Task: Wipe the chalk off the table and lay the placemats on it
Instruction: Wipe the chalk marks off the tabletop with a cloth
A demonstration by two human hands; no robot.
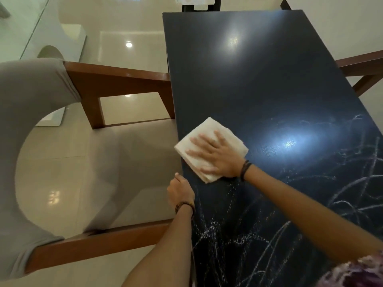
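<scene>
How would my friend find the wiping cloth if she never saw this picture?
Look at the big dark table. Near its left edge, the right hand presses flat on a folded white cloth. It is the only pale, solid thing there; the chalk scribbles beside it are just thin lines.

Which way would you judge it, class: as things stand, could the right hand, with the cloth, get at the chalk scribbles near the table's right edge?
Probably yes. The right hand lies flat on the cloth, and only bare table separates it from the chalk scribbles.
</scene>
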